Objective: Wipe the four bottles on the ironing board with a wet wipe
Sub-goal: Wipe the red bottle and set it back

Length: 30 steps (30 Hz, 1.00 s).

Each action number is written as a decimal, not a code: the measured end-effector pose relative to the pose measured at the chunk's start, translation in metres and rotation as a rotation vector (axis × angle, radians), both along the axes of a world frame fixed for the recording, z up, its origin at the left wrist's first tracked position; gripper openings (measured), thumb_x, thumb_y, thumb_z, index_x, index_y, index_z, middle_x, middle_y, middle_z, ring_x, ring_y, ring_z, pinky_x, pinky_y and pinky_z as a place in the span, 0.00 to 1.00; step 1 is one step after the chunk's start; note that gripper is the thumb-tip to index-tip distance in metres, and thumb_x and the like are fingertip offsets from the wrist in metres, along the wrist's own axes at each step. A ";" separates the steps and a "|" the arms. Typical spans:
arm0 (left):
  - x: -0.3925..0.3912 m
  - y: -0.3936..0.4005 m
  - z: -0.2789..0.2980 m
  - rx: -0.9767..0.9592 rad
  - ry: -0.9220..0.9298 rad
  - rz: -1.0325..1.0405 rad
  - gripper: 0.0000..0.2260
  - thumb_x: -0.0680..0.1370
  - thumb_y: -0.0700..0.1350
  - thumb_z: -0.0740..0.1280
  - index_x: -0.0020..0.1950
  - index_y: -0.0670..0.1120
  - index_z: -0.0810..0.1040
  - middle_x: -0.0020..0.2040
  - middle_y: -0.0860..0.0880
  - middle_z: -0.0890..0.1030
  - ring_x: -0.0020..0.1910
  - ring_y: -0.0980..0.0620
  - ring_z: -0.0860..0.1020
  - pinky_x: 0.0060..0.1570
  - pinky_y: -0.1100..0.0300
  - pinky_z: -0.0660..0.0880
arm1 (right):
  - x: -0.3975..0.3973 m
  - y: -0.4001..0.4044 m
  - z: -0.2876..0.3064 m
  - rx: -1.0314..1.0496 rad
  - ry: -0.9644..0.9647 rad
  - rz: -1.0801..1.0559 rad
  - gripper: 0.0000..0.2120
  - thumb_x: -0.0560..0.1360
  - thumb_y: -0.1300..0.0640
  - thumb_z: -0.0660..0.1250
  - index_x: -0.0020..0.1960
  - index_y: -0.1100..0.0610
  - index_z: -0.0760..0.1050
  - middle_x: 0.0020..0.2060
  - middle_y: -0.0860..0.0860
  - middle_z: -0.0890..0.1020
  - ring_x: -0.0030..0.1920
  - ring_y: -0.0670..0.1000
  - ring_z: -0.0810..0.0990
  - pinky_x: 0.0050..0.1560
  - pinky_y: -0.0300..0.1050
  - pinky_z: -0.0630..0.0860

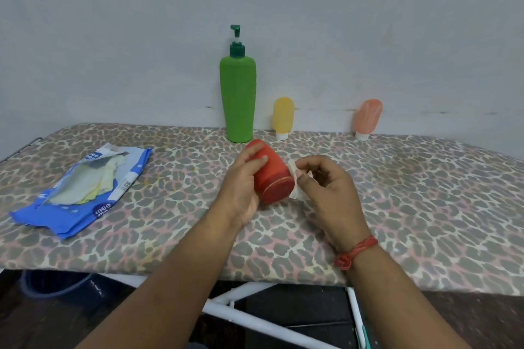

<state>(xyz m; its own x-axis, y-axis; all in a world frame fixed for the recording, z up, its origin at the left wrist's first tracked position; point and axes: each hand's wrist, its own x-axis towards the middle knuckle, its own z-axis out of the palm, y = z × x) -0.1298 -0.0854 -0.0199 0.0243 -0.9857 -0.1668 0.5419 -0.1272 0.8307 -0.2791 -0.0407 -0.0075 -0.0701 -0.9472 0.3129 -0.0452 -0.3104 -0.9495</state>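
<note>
My left hand (244, 182) grips a red bottle (272, 178), tilted on its side just above the ironing board (175, 235). My right hand (330, 193) pinches a white wet wipe (293, 176) against the bottle's lower right end. At the back by the wall stand a tall green pump bottle (238, 99), a small yellow bottle (283, 117) on its white cap, and a small peach bottle (368, 117), which leans a little.
A blue wet-wipe packet (82, 193) lies open on the board's left part, with pale wipes showing inside. The board has a leopard-print cover. Below its front edge are white frame legs (255, 317) and a dark floor. A grey wall runs behind.
</note>
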 end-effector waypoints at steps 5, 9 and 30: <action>-0.004 0.001 0.001 0.008 -0.024 -0.024 0.22 0.80 0.39 0.69 0.71 0.56 0.75 0.67 0.45 0.78 0.54 0.43 0.83 0.35 0.51 0.82 | 0.008 0.009 0.005 -0.500 0.382 -0.278 0.06 0.75 0.66 0.70 0.48 0.57 0.79 0.45 0.48 0.78 0.48 0.43 0.76 0.51 0.33 0.70; 0.003 0.001 0.008 0.006 0.114 0.039 0.19 0.82 0.41 0.66 0.71 0.57 0.74 0.57 0.48 0.85 0.43 0.50 0.86 0.33 0.55 0.81 | 0.021 0.016 -0.002 -0.779 0.785 -0.228 0.04 0.76 0.65 0.70 0.50 0.61 0.80 0.47 0.54 0.80 0.48 0.52 0.75 0.53 0.40 0.70; 0.002 0.002 0.011 0.025 0.165 -0.023 0.21 0.83 0.37 0.63 0.76 0.47 0.69 0.70 0.38 0.75 0.52 0.44 0.81 0.37 0.54 0.83 | 0.017 0.011 -0.002 -0.618 0.700 -0.344 0.05 0.77 0.62 0.67 0.49 0.62 0.81 0.45 0.54 0.80 0.46 0.52 0.76 0.49 0.43 0.74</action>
